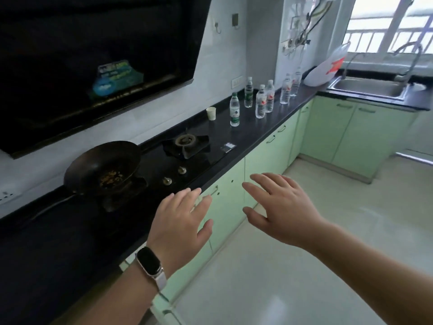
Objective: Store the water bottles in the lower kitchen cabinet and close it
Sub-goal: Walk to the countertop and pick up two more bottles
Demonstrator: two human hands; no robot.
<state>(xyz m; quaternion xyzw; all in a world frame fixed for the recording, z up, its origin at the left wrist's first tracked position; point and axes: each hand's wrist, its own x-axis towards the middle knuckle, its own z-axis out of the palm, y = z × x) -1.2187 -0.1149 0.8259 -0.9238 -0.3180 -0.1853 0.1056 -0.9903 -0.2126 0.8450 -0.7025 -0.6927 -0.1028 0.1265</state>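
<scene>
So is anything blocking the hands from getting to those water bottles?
Nothing visible does. Both hands are empty over the counter edge; the water bottles stand farther along the open countertop, beyond the stove and paper cup.

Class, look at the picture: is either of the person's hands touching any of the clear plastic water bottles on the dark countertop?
Apart. The head view shows the left hand and right hand open over the cabinet fronts, with the clear plastic water bottles far along the dark countertop.

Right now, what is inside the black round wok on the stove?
The black round wok holds a small patch of yellowish-brown food scraps at its bottom; otherwise it looks bare. What the scraps are is too blurred to tell. The burner under it is mostly hidden.
</scene>
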